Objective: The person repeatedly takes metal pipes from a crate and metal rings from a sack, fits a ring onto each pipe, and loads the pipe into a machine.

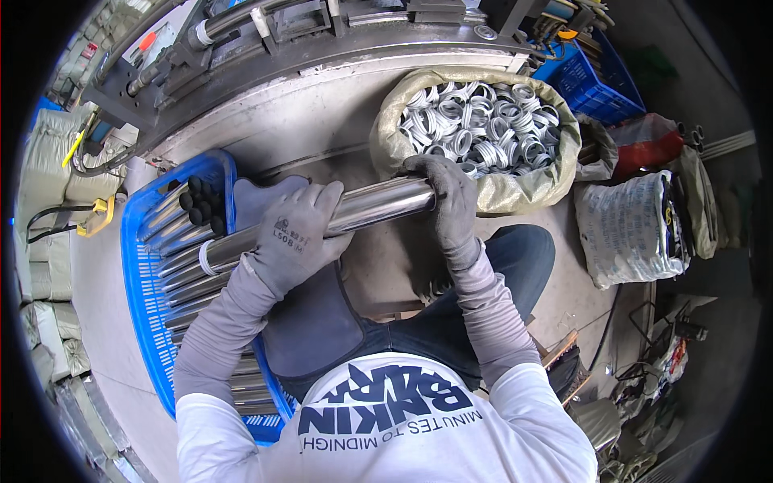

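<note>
A shiny metal tube (386,204) lies slantwise across my lap, higher at its right end. I cannot tell whether a second tube lies right beside it. My left hand (294,233), in a grey glove, is wrapped round its middle. The grey-gloved right hand (451,201) closes over the right end, which the fingers partly hide. A white ring (207,258) sits around the tube's left part, over the blue basket (145,322). In that basket lie several more metal tubes (189,302), some with black ends (200,205).
An open woven sack (515,193) full of white-grey rings (491,129) stands ahead, just beyond my right hand. A metal machine frame (282,60) runs along the far side. A blue crate (600,84) and a stuffed white sack (624,229) stand to the right. Wrapped bundles (52,266) line the left.
</note>
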Motion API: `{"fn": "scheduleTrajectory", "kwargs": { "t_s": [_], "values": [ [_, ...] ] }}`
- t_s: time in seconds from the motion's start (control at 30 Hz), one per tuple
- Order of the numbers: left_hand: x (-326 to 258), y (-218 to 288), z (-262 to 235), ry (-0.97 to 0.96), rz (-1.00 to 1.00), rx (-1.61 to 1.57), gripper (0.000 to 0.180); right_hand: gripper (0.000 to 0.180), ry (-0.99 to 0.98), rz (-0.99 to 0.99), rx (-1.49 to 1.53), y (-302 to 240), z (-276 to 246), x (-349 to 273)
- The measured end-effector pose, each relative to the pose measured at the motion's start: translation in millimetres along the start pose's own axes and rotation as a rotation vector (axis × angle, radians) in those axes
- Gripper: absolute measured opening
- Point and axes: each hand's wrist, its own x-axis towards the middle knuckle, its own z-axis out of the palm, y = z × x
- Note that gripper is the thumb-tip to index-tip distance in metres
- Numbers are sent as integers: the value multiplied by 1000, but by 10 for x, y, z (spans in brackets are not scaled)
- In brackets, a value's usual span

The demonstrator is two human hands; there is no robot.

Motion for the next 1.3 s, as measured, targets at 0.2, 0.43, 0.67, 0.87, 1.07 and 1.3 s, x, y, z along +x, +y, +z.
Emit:
{"fn": "scheduleTrajectory", "kwargs": {
  "t_s": [0.2, 0.43, 0.67, 0.87, 1.07, 1.3],
  "values": [
    [-8, -10, 49, -62, 13, 58, 62, 31, 17, 191, 67, -77, 99, -42],
    [25, -43, 35, -220, -29, 84, 64, 29, 30, 418, 110, 25, 190, -75],
    [-280, -202, -208, -177, -137, 123, 63, 37, -45, 209, -612, 908, -566, 237],
    [-337, -268, -112, -77, -94, 119, 47, 42, -743, 324, -1065, 1194, -688, 316],
    [-378, -248, -147, -153, -135, 66, 61, 34, -301, 240, -893, 1078, -751, 158],
    [-403, -255, -132, -11, -16, 49, 59, 59, 59, 67, 228, 914, -882, 156]
  ]
}}
